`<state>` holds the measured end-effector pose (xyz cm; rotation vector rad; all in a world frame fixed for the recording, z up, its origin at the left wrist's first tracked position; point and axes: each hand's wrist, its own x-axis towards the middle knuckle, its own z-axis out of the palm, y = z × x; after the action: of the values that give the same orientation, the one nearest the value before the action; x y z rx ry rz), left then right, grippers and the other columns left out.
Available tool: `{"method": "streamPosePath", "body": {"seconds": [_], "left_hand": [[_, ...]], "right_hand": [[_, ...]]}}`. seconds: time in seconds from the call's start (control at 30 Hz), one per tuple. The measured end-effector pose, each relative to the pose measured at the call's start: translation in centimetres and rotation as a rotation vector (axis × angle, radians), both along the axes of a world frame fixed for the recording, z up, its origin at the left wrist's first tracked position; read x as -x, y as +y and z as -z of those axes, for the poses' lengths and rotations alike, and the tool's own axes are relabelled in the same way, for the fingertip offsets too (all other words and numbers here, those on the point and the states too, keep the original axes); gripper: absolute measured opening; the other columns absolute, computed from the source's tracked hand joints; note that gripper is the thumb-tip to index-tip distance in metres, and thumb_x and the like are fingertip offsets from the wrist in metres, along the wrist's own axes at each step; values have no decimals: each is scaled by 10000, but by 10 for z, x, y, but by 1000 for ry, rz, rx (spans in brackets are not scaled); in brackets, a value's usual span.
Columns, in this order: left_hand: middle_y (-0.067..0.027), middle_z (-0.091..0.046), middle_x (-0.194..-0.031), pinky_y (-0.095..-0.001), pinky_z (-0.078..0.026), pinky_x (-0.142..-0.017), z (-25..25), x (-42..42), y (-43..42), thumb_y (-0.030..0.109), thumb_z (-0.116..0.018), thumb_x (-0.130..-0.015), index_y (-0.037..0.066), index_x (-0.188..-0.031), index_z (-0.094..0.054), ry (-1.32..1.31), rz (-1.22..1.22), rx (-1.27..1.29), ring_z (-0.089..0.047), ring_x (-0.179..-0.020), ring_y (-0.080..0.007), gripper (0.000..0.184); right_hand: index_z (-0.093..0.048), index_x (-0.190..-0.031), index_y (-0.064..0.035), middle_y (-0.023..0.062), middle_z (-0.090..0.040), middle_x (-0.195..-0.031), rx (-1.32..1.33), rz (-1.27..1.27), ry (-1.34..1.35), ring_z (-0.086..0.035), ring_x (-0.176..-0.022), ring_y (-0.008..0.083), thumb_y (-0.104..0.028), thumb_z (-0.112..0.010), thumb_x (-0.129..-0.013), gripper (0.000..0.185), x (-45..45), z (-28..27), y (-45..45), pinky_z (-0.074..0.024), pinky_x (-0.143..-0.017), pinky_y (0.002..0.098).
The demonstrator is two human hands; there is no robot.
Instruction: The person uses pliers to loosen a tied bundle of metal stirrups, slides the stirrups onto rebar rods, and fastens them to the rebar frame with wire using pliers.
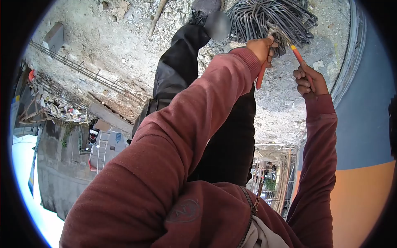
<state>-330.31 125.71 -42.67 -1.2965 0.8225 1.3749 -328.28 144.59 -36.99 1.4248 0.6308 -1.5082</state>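
A long-handled metal tool point(298, 53) with red handles and yellow bands lies over a bundle of bent dark metal rods point(256, 18). My left hand point(261, 50) is closed near the tool's head, with one red handle sticking out below it; whether its fingers also pinch something thin is hidden. Around the other red handle, farther right, my right hand point(311, 79) has its fingers wrapped. The tool's head rests at the lower edge of the rods, and its tips are too small to make out.
My shoe point(206, 5) stands left of the rods on rubbly ground point(136, 41). A stick point(157, 17) lies farther left, beyond a concrete block point(53, 38) and a long rod frame point(95, 76). At right is a blue and orange wall point(364, 107).
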Motion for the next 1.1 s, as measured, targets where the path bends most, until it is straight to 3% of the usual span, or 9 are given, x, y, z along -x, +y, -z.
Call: {"method": "streamPosePath", "body": {"seconds": [0.13,0.23,0.43,0.5,0.57,0.77,0.87,1.07,1.1], "left_hand": [[-23,-414,-549,-276,-298,-399,3,7,14,274,-451,-914,-11,-864,-552,23,71,59,-358,-439,-123,306],[-39,-451,-575,-297,-316,-402,13,17,22,254,-433,-908,-23,-849,-555,0,161,69,-388,-443,-140,308],[-30,-449,-590,-296,-322,-391,112,-52,7,246,-451,-881,31,-832,-528,594,-85,-529,-410,-469,-162,233],[-31,-460,-612,-322,-332,-408,1,30,28,203,-461,-857,75,-808,-515,-272,-384,26,-428,-506,-160,147],[-77,-612,-756,-327,-448,-597,96,-49,38,317,-648,-731,43,-1005,-547,262,-233,-226,-597,-715,-209,401],[18,-439,-590,-321,-348,-469,105,-42,7,249,-474,-840,88,-784,-504,191,-319,-635,-415,-501,-147,173],[-32,-478,-616,-324,-384,-498,101,-22,10,219,-491,-824,72,-730,-519,795,165,-582,-463,-550,-168,176],[-178,-640,-732,-335,-495,-620,-19,64,24,210,-574,-778,-7,-796,-647,978,1590,-99,-633,-700,-266,230],[-125,-610,-708,-341,-476,-559,-14,54,15,184,-564,-807,-14,-833,-631,681,1202,87,-591,-621,-222,211]], "right_hand": [[-446,-708,-121,-22,-455,-659,-3,-423,72,-273,-406,-7,-362,-579,-845,308,16,9,18,-204,-331,146],[-448,-683,-121,-22,-458,-648,68,-394,107,-271,-397,-9,-382,-593,-830,333,22,11,27,-187,-326,151],[-433,-685,-133,-27,-444,-657,116,-276,120,-268,-390,-11,-369,-567,-851,318,15,7,14,-183,-325,144],[-428,-681,-133,-26,-445,-659,189,-213,98,-271,-390,-11,-368,-562,-854,322,12,8,18,-179,-325,142],[-424,-678,-131,-25,-441,-656,201,-150,61,-276,-387,-12,-366,-558,-856,324,12,13,24,-175,-319,139],[-430,-699,-129,-7,-451,-697,99,-227,33,-265,-372,-12,-353,-542,-868,303,32,-1,4,-175,-300,138],[-468,-738,-119,3,-470,-731,127,-153,-7,-283,-390,-10,-341,-537,-870,267,26,4,12,-185,-320,142],[-570,-783,-66,15,-541,-707,-180,-456,111,-335,-453,19,-344,-587,-838,284,-9,26,18,-223,-362,178],[-589,-745,-46,12,-547,-647,-255,-577,204,-389,-474,49,-329,-582,-843,299,-10,22,12,-278,-401,211]]}}
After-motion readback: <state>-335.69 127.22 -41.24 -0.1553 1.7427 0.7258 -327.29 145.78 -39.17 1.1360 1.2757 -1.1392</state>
